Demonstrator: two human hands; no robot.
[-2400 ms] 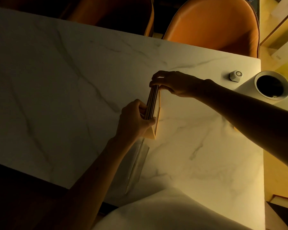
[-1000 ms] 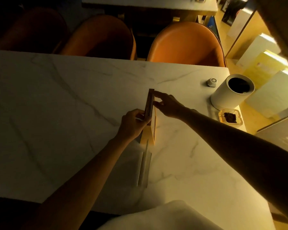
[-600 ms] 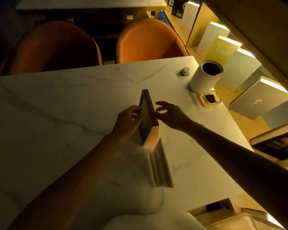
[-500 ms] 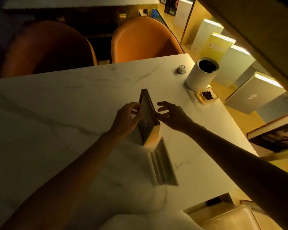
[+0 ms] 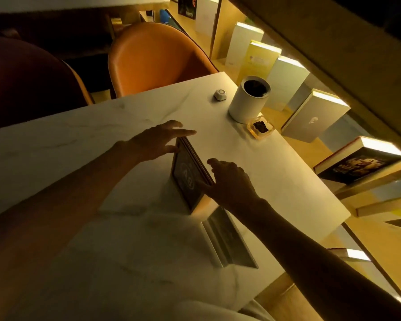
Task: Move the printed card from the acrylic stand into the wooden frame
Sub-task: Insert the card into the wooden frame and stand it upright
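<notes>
Left hand (image 5: 156, 141) shifted to frame (image 5: 190, 174) top, fingers (image 5: 183, 133) spread

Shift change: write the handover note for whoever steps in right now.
Left hand: open, fingers spread at the far top corner of the upright wooden frame.
Right hand: open, fingertips on the frame's near edge.
Dark printed card already shows in the frame.
Clear acrylic stand sits just in front, apparently empty.
Left: let go, check the frame stands on the white marble table.

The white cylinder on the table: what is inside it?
The white cylinder is open at the top; only a dark interior shows. Its contents and bottom are hidden in shadow.
</notes>
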